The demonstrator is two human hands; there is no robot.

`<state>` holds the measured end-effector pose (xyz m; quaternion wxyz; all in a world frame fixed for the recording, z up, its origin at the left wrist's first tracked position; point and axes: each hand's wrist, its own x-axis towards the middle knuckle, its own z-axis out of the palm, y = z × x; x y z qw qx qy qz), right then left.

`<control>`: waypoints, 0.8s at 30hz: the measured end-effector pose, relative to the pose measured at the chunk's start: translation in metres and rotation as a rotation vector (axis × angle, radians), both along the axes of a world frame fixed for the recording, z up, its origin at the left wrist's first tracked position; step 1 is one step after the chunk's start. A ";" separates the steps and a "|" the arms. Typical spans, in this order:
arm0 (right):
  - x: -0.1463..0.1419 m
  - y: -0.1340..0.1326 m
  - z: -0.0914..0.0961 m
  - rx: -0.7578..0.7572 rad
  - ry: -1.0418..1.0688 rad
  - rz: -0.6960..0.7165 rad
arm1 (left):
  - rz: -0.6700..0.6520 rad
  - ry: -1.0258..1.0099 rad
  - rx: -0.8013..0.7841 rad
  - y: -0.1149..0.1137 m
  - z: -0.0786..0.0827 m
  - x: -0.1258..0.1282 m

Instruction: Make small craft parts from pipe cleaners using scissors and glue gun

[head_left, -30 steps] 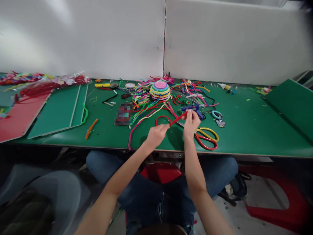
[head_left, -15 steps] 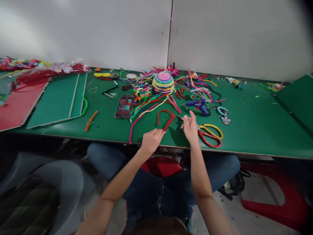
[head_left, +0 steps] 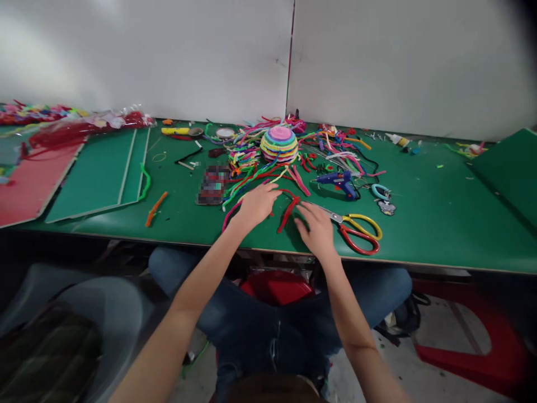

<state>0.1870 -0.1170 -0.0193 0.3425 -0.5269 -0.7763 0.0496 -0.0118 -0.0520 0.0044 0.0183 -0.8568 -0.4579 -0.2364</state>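
Observation:
A bent red pipe cleaner (head_left: 288, 211) lies on the green table (head_left: 419, 224) between my hands. My left hand (head_left: 257, 204) rests palm down with fingers apart on the loose pipe cleaners just left of it, holding nothing. My right hand (head_left: 316, 228) lies flat on the table just right of it, fingers spread, empty. A striped dome of coiled pipe cleaners (head_left: 279, 143) sits farther back amid several loose coloured strands. Scissors (head_left: 356, 228) with yellow and red handles lie right of my right hand.
A blue glue gun (head_left: 340, 180) lies behind the scissors. A blurred flat object (head_left: 212, 184) lies left of the strands. Green boards (head_left: 100, 170) and a red board (head_left: 29, 187) lie at the left. An orange pipe cleaner (head_left: 156, 207) lies near the front edge.
Both hands let go of the red pipe cleaner and it now lies on the table. My left hand moved forward onto the strands; my right hand dropped flat beside it.

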 end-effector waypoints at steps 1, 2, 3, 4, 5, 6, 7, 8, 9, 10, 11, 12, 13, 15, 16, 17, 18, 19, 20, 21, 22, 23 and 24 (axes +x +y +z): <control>-0.006 0.001 0.001 -0.021 -0.141 0.077 | -0.085 0.047 -0.036 0.011 -0.001 0.003; -0.010 0.002 0.001 -0.049 -0.253 0.131 | -0.154 0.109 -0.073 0.019 -0.003 0.005; -0.014 0.003 0.001 -0.078 -0.335 0.165 | -0.166 0.149 -0.102 0.025 -0.006 0.008; -0.017 0.003 0.000 -0.106 -0.394 0.183 | -0.163 0.172 -0.120 0.027 -0.010 0.010; -0.018 0.004 -0.001 -0.126 -0.435 0.193 | -0.147 0.180 -0.123 0.027 -0.015 0.011; -0.018 0.005 -0.003 -0.141 -0.461 0.198 | -0.117 0.170 -0.113 0.024 -0.021 0.011; -0.016 0.005 -0.004 -0.148 -0.478 0.206 | -0.083 0.150 -0.094 0.019 -0.026 0.011; -0.014 0.005 -0.004 -0.148 -0.486 0.216 | -0.042 0.119 -0.069 0.014 -0.031 0.012; -0.012 0.006 -0.005 -0.147 -0.490 0.229 | 0.011 0.080 -0.042 0.010 -0.035 0.012; -0.009 0.006 -0.005 -0.145 -0.491 0.247 | 0.072 0.038 -0.016 0.006 -0.038 0.012; -0.007 0.006 -0.004 -0.143 -0.492 0.273 | 0.133 -0.003 0.008 0.004 -0.041 0.012; -0.005 0.006 -0.003 -0.141 -0.494 0.301 | 0.188 -0.042 0.032 0.003 -0.043 0.013; -0.003 0.006 -0.002 -0.139 -0.496 0.328 | 0.234 -0.077 0.060 0.003 -0.042 0.014; 0.000 0.006 0.002 -0.135 -0.502 0.371 | 0.293 -0.138 0.130 0.002 -0.037 0.014; 0.001 0.006 0.004 -0.134 -0.504 0.385 | 0.310 -0.156 0.161 -0.001 -0.032 0.015; 0.001 0.007 0.006 -0.132 -0.506 0.396 | 0.322 -0.165 0.183 -0.007 -0.027 0.015; 0.002 0.007 0.007 -0.129 -0.507 0.409 | 0.329 -0.152 0.185 -0.015 -0.021 0.015; 0.003 0.009 0.008 -0.126 -0.507 0.427 | 0.336 -0.105 0.152 -0.027 -0.015 0.015; 0.004 0.011 0.009 -0.123 -0.505 0.448 | 0.334 -0.050 0.102 -0.040 -0.011 0.017; 0.005 0.014 0.009 -0.120 -0.500 0.470 | 0.326 0.003 0.044 -0.054 -0.009 0.019; 0.007 0.018 0.008 -0.117 -0.491 0.491 | 0.307 0.051 -0.016 -0.068 -0.008 0.022; 0.008 0.023 0.007 -0.113 -0.479 0.513 | 0.280 0.086 -0.061 -0.079 -0.008 0.026; 0.010 0.029 0.006 -0.109 -0.465 0.535 | 0.291 0.103 -0.093 -0.088 -0.010 0.030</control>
